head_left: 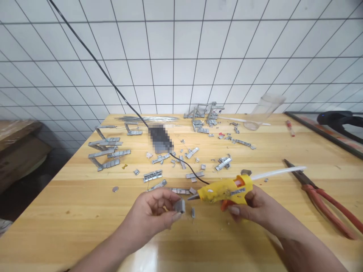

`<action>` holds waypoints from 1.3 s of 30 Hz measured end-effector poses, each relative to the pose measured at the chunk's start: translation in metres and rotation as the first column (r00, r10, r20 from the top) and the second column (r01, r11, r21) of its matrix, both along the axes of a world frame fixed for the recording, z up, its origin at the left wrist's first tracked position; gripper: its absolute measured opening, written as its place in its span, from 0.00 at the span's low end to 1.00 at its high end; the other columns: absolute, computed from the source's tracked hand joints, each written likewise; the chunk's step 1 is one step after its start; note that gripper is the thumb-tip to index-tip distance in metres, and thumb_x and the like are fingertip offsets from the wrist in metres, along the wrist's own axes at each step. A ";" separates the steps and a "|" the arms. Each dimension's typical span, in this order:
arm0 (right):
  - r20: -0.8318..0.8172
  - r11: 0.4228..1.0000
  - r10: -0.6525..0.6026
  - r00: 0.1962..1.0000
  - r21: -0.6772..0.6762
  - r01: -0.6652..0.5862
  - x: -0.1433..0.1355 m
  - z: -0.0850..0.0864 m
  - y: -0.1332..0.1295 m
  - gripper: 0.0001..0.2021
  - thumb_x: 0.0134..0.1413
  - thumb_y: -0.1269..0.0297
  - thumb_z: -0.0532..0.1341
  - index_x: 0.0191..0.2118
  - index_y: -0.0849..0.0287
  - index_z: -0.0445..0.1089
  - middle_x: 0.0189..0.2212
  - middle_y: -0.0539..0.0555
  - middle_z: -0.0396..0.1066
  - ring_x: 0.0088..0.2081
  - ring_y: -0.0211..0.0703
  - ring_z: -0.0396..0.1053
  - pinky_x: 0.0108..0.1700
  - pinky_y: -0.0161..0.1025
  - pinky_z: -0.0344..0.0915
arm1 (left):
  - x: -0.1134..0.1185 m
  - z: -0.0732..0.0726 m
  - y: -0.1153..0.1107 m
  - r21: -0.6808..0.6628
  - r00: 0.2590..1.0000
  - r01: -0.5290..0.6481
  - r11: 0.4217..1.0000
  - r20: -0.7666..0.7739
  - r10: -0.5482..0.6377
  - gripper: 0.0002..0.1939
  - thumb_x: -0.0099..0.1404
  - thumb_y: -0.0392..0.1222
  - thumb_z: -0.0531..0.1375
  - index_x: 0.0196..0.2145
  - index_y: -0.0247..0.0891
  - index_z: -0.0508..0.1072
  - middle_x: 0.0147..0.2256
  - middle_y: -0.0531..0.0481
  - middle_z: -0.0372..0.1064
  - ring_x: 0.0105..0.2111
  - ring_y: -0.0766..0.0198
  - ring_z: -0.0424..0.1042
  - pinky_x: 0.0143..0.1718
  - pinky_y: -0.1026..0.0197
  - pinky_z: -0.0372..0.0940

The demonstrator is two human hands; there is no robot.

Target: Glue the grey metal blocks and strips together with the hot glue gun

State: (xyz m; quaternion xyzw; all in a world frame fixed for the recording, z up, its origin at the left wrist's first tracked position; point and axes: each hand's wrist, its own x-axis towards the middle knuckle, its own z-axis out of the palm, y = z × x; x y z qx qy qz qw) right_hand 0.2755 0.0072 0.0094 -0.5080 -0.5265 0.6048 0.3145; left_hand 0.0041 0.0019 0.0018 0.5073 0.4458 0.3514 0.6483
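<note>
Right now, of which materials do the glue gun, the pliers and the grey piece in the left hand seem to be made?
Glue gun: probably plastic, from its smudged yellow body; nozzle likely metal, grey. Pliers: likely steel, from the dark head; red handles perhaps plastic-coated. Grey piece: smooth, dull; metal or plastic, unclear.

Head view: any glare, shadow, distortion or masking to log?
Head view: pale glare on the table beside the left forearm; head view: shadow beside the right forearm; head view: pixelation along the black cord; head view: wall grid splays sideways, likely wide-angle stretch.
</note>
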 end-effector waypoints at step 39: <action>-0.123 0.993 0.060 0.991 -0.094 -0.072 -0.034 -0.010 -0.010 0.22 0.42 0.44 0.66 0.29 0.62 0.68 0.16 0.48 0.66 0.20 0.35 0.61 0.26 0.34 0.54 | 0.003 -0.001 -0.003 0.183 0.941 -0.190 0.965 0.314 0.125 0.09 0.50 0.34 0.68 0.31 0.38 0.75 0.32 0.51 0.65 0.23 0.73 0.62 0.21 0.71 0.62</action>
